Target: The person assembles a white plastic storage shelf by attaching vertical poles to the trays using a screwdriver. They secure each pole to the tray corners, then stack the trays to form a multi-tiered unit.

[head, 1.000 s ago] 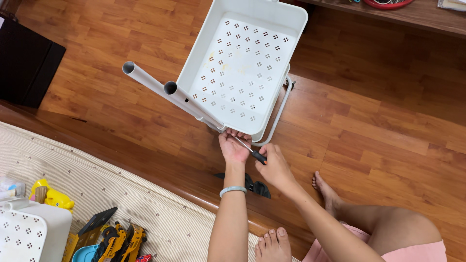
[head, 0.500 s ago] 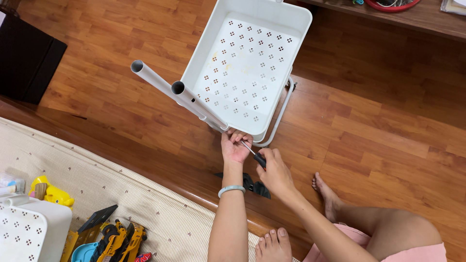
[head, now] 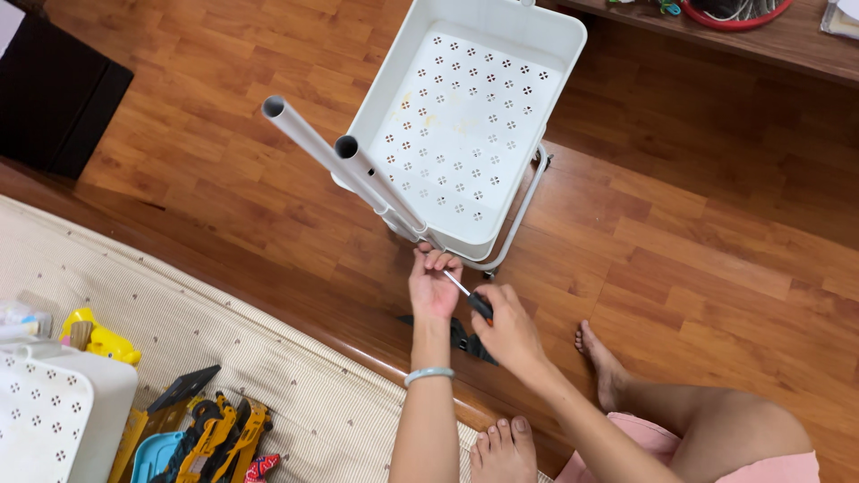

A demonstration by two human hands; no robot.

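A white perforated cart basket [head: 465, 116] stands on the wooden floor with two white tubes [head: 358, 174] rising from its near-left corner. My left hand [head: 433, 284] grips the base of the cart frame just under the tubes. My right hand [head: 506, 329] is closed on a screwdriver [head: 469, 297] with a black handle. Its shaft points up and left toward my left hand's fingers. A pale bracelet [head: 429, 376] circles my left wrist.
A beige mat [head: 224, 358] lies at the lower left with another white perforated basket [head: 45, 420] and yellow toys [head: 224, 438] on it. A black box [head: 54, 98] sits at the far left. A wooden shelf [head: 761, 31] runs along the top right. My feet [head: 506, 452] rest below.
The whole scene has shifted right and slightly down in view as my head moved. Both hands stay at the cart's lower corner with the screwdriver.
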